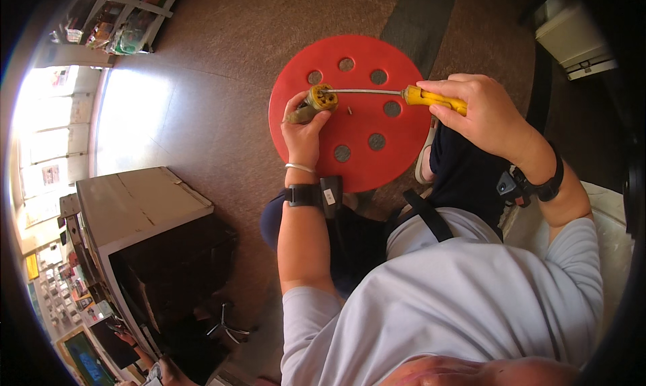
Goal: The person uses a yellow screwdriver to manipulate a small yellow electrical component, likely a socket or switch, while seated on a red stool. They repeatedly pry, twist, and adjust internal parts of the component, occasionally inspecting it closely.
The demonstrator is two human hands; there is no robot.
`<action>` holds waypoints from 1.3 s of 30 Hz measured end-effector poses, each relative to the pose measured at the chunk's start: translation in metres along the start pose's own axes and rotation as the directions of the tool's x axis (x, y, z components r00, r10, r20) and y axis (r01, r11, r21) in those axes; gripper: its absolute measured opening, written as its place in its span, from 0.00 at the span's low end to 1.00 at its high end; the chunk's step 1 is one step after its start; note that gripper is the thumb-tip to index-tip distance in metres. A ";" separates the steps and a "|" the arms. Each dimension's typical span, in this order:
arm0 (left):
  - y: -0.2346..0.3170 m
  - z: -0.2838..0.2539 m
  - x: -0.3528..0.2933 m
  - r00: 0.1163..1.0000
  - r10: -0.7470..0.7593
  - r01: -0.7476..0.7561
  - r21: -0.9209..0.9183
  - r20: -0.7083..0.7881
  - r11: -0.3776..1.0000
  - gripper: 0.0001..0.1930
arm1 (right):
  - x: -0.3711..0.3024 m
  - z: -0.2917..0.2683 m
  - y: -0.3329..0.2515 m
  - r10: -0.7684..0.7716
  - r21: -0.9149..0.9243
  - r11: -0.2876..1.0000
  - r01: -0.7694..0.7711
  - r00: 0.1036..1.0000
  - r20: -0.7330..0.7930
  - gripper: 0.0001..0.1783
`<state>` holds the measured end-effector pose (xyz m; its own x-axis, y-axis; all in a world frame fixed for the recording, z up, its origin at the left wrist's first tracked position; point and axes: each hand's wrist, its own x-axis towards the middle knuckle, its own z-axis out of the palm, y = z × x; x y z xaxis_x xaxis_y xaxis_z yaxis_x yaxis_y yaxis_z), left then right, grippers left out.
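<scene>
Over a round red stool top (316,144) with several holes, my left hand (301,138) is closed around a short cylindrical part (308,112). The part looks like an electrical plug, with a dull olive body and a yellow end face with dark openings; its exact kind is unclear. My right hand (481,110) grips the yellow handle of a screwdriver (363,91). Its long metal shaft lies nearly level, pointing left, and the tip reaches the yellow end face. Whether it sits in a screw is too small to tell. A tiny metal piece (349,110) lies on the stool top.
Brown floor (222,69) surrounds the stool. A desk (145,204) stands at the left, with a chair base (227,329) beside it. Shelves of goods (121,16) are at the far left, a pale cabinet (572,39) at the far right. Another person's hand shows at lower left.
</scene>
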<state>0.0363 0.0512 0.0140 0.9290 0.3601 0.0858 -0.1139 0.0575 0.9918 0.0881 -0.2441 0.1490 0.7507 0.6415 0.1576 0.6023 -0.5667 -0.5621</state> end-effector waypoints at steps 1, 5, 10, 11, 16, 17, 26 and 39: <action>0.001 0.001 -0.001 1.000 -0.001 0.001 -0.022 0.004 1.000 0.22 | -0.002 0.000 -0.001 0.006 -0.021 1.000 -0.006 1.000 0.002 0.18; -0.002 0.001 0.000 0.997 0.058 -0.057 -0.020 0.043 0.998 0.24 | -0.006 -0.002 -0.009 -0.010 -0.148 0.989 0.010 1.000 0.000 0.18; 0.001 0.004 0.000 0.985 0.158 -0.164 0.084 0.075 0.983 0.23 | -0.004 -0.002 -0.011 -0.138 -0.352 0.929 0.118 0.990 -0.032 0.20; 0.002 0.004 0.000 0.981 0.177 -0.185 0.091 0.084 0.979 0.23 | -0.004 -0.002 -0.010 -0.166 -0.383 0.913 0.140 0.986 -0.034 0.20; 0.009 0.005 -0.001 0.999 0.030 -0.035 0.245 0.027 0.969 0.23 | 0.005 -0.007 -0.012 -0.150 -0.366 0.918 0.153 0.988 0.037 0.20; 0.009 0.004 -0.001 1.000 0.001 -0.004 0.247 0.013 0.969 0.22 | 0.010 -0.009 -0.009 -0.128 -0.349 0.926 0.146 0.989 0.076 0.20; -0.004 -0.002 0.002 0.999 0.031 -0.031 0.357 0.006 0.934 0.21 | 0.038 -0.018 0.022 -0.048 0.067 0.997 0.032 0.965 0.256 0.20; -0.002 -0.001 -0.001 0.995 -0.095 0.100 0.165 -0.038 0.981 0.18 | 0.044 -0.011 0.039 -0.180 -0.088 0.976 0.200 0.964 0.193 0.19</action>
<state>0.0349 0.0520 0.0122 0.9217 0.3877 -0.0124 0.0393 -0.0613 0.9973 0.1477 -0.2437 0.1435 0.5631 0.8208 0.0961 0.7618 -0.4705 -0.4453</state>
